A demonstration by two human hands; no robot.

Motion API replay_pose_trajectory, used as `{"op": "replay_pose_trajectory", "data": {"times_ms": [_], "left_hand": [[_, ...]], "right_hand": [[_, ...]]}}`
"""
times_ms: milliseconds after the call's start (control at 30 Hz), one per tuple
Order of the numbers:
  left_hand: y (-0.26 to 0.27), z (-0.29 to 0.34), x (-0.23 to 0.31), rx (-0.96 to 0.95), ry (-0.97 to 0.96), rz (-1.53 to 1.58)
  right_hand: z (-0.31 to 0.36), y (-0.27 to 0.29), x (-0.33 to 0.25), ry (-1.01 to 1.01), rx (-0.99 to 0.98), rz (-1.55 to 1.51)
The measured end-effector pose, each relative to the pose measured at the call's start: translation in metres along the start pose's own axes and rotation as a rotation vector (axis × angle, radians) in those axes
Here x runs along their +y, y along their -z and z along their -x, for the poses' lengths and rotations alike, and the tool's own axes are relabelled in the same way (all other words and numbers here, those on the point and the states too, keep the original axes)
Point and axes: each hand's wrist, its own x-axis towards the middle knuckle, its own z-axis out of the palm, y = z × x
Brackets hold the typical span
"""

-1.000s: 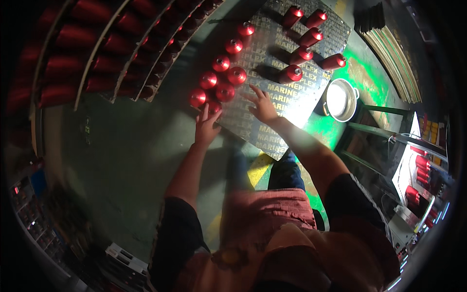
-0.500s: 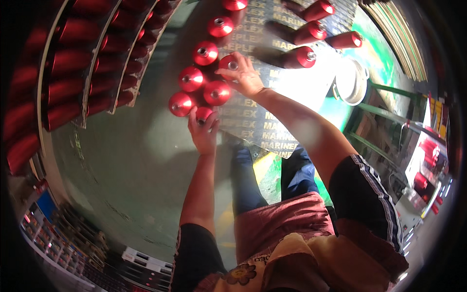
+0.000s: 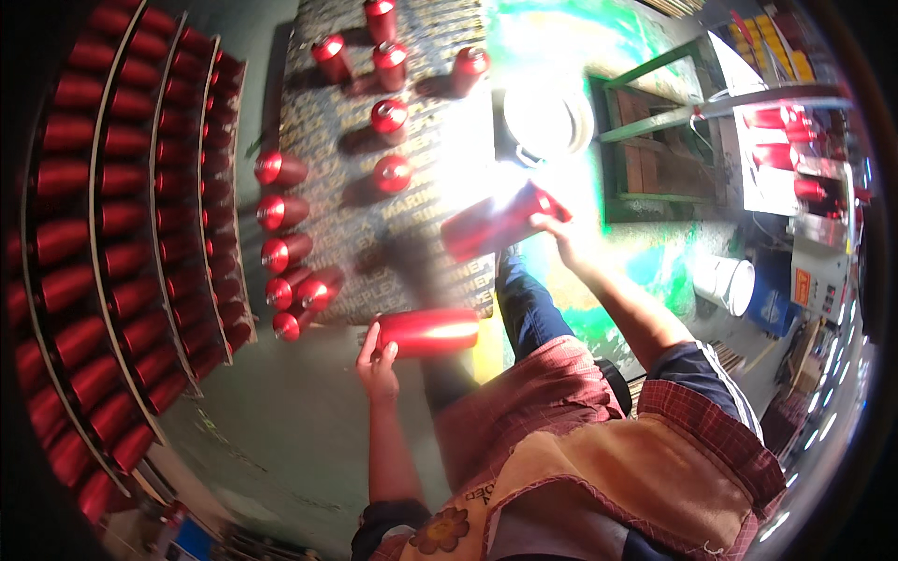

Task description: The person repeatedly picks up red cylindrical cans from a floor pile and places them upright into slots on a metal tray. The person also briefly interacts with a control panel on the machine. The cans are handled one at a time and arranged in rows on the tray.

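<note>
My left hand (image 3: 378,366) is closed round the necked end of a shiny red metal cylinder (image 3: 430,334), which lies nearly level above the board's near edge. Farther right, my right hand (image 3: 563,236) grips one end of a second red cylinder (image 3: 488,224), tilted with its other end down to the left. Both cylinders are lifted, apart from each other. On the printed board (image 3: 435,33), several red cylinders stand, among them one in the middle (image 3: 393,173) and a group along the left edge (image 3: 281,213).
Tall racks (image 3: 140,224) full of red cylinders rise at the left. Beyond my right hand are a round white bucket (image 3: 552,122) in glare and a green metal frame (image 3: 655,126). Another white bucket (image 3: 725,283) stands at the right, below a bench with more red cylinders (image 3: 774,140).
Both hands have come away from the standing group, each now lifting a red cylinder tilted on its side. The view has swung, and my right hand is farther right.
</note>
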Motion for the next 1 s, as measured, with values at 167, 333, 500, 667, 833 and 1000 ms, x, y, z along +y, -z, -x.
{"op": "replay_pose_trajectory", "data": {"times_ms": [167, 333, 500, 667, 833, 1000], "left_hand": [[-0.204, -0.059, 0.036, -0.524, -0.029, 0.614], [-0.415, -0.129, 0.056, -0.409, -0.314, -0.411], [-0.547, -0.188, 0.068, -1.008, 0.725, 0.941], [-0.603, -0.204, 0.056, -0.996, 0.888, 1.030], [-0.636, -0.182, 0.101, -1.050, 0.746, 1.036], [-0.586, -0.109, 0.164, -1.235, 0.464, 0.644]], "right_hand": [[-0.049, 0.142, -0.013, 0.007, 0.127, -1.129], [-0.144, 0.225, -0.029, 0.177, 0.109, -1.026], [-0.182, 0.291, -0.061, 0.393, 0.320, -0.461], [-0.167, 0.336, -0.077, 0.319, -0.124, -1.537], [-0.134, 0.360, -0.119, 0.325, -0.633, -1.797], [-0.059, 0.363, -0.136, 0.571, -0.117, -1.693]]}}
